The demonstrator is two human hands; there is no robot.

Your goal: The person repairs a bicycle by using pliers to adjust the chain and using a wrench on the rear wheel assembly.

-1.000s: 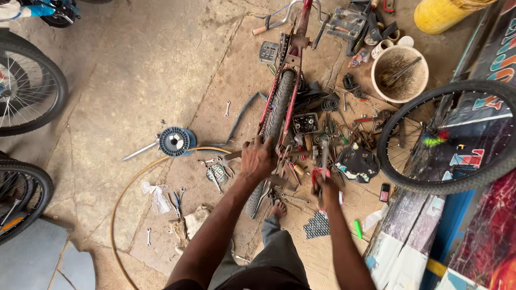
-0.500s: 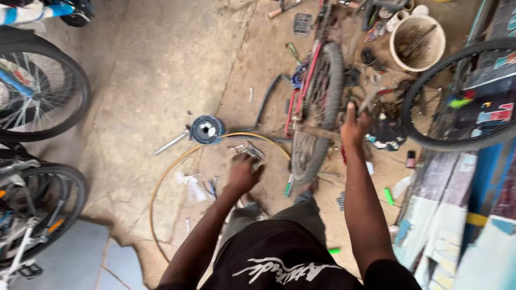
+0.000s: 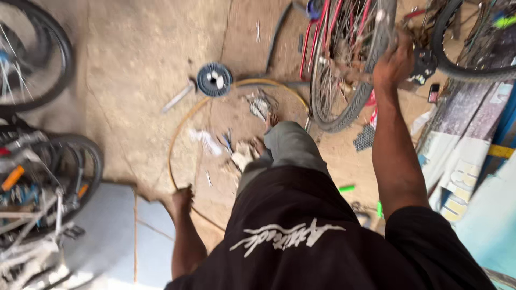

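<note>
Head view, looking straight down: the right hand (image 3: 394, 63) is being held far out at the end of a nearly straight arm, its fingers curled and clamped over the tyre of a spoked bicycle wheel (image 3: 349, 70), which is standing upright in a red bicycle frame (image 3: 317, 32) at the far right of the scene. The left hand (image 3: 183, 200) is being kept low and near at the left, the arm hanging bent close to the body, the hand resting at or just above a thin yellow hoop (image 3: 185, 121) lying on the dirt floor (image 3: 140, 64); whether its fingers are together or apart cannot be told, as the hand is blurred and turned away. A round blue-grey spool (image 3: 214, 79) is lying just beyond the hoop's far edge. Between the arms a grey trouser leg (image 3: 285, 145) is being stretched forward. Other bicycle wheels (image 3: 37, 53) are standing at the far left.
</note>
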